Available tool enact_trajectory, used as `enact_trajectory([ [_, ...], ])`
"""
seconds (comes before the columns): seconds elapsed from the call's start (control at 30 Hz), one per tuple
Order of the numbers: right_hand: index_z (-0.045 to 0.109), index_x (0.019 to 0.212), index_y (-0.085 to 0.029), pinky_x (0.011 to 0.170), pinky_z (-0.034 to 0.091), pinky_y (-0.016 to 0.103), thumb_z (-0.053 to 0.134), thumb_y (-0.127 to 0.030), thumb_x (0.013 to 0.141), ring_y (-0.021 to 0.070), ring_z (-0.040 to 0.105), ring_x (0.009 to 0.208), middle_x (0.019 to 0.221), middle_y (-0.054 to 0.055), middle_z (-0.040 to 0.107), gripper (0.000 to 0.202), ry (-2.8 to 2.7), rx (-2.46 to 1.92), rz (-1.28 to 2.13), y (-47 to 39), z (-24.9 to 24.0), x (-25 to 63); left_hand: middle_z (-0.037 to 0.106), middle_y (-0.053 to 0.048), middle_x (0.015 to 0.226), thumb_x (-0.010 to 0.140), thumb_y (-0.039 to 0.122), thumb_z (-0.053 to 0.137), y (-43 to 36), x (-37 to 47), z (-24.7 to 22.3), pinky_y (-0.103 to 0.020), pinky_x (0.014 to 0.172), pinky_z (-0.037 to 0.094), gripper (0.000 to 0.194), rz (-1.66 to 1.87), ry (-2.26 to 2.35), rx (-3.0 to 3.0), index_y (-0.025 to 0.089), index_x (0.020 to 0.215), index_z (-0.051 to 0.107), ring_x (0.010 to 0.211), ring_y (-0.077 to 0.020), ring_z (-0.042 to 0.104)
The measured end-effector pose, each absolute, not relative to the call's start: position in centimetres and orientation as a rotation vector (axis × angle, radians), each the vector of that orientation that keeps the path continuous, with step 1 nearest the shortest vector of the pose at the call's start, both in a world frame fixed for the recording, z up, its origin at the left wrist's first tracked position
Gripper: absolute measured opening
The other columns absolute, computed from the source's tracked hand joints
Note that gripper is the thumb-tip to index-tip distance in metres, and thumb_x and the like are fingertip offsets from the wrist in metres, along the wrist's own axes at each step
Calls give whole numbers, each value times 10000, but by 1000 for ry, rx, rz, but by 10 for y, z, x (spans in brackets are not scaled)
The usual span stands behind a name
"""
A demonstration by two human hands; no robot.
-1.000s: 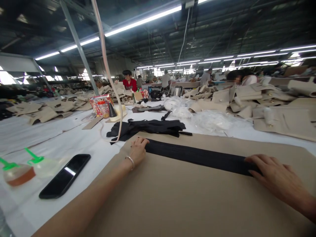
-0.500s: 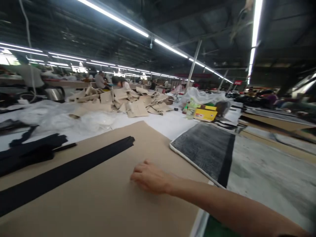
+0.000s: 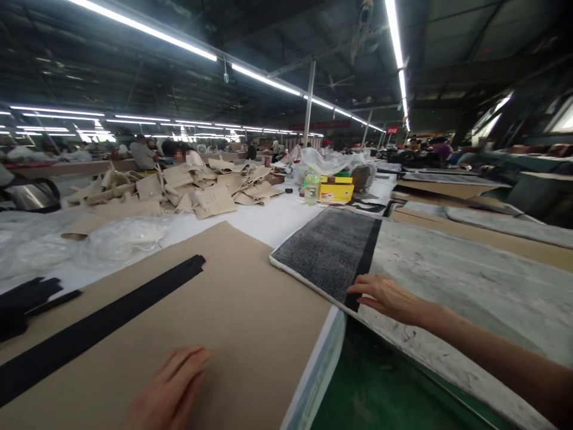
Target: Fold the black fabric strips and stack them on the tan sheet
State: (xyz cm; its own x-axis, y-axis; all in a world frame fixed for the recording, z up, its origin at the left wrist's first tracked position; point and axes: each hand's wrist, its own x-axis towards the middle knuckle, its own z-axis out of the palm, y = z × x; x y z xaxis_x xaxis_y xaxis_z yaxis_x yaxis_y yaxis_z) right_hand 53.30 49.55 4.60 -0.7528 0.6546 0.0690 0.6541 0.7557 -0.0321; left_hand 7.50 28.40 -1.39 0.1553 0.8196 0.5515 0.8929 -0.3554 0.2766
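Observation:
My right hand [image 3: 389, 298] is over the near edge of a dark grey fabric sheet [image 3: 329, 248]. Its fingertips are at the black strip [image 3: 369, 248] along the sheet's right side, thumb and fingers slightly apart; whether they press on the strip cannot be made out. At the bottom, my left hand [image 3: 172, 388], a little blurred, hovers above or rests on a large tan board [image 3: 250, 322]. Its fingers are loosely bent and hold nothing visible. A long black fabric strip [image 3: 116, 319] lies diagonally across the tan board, left of both hands.
The grey sheet lies on a pale, stained board [image 3: 452, 269] at right. Tan cut pieces [image 3: 215, 200] are heaped behind, beside clear plastic wrap [image 3: 120, 239]. A yellow box [image 3: 335, 189] and a bottle [image 3: 311, 185] stand farther back. Black fabric [image 3: 27, 304] lies at left.
My right hand has moved right, from the tan board to the black strip on the grey sheet. My left hand has entered from below. The view has turned right.

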Motion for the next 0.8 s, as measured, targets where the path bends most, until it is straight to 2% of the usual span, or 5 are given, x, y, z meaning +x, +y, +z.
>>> enact_trajectory([
  [0.13, 624, 1145, -243, 828, 422, 374, 436, -217, 965, 218, 592, 906, 1035, 74, 607, 261, -2883, -996, -43, 492, 32, 530, 657, -48, 1053, 914, 142, 391, 326, 170, 21, -304, 889, 498, 283, -1052, -1746, -2570, 234, 1079, 602, 1006, -193, 594],
  [0.3, 624, 1007, -204, 783, 378, 344, 433, -182, 975, 201, 568, 856, 935, 53, 596, 196, -2887, -882, -103, 498, 28, 529, 625, -38, 1065, 781, -2, 394, 369, 259, 35, -330, 933, 443, 398, -1080, -1710, -2855, 214, 1077, 551, 1059, -200, 520],
  [0.43, 604, 889, -184, 741, 349, 323, 384, -179, 996, 182, 530, 797, 861, 44, 574, 245, -2875, -795, -133, 505, 25, 529, 621, -32, 1078, 800, 9, 408, 407, 300, 24, -327, 954, 420, 397, -983, -1546, -2949, 211, 1118, 531, 1057, -206, 487],
  [0.57, 577, 816, -172, 724, 350, 321, 318, -161, 1000, 167, 488, 742, 836, 52, 559, 318, -2862, -691, -132, 513, 20, 533, 621, -51, 1018, 806, 10, 398, 433, 319, 10, -354, 905, 431, 344, -852, -1533, -2931, 189, 1062, 542, 1011, -230, 474],
  [0.8, 606, 892, -168, 625, 417, 289, 293, -271, 1019, 155, 522, 694, 885, 76, 579, 354, -2680, -709, 41, 510, 12, 548, 572, -31, 1235, 841, 41, 392, 433, 323, 0, -377, 968, 395, 350, -796, -1567, -2902, 204, 1124, 519, 1089, -232, 436],
])
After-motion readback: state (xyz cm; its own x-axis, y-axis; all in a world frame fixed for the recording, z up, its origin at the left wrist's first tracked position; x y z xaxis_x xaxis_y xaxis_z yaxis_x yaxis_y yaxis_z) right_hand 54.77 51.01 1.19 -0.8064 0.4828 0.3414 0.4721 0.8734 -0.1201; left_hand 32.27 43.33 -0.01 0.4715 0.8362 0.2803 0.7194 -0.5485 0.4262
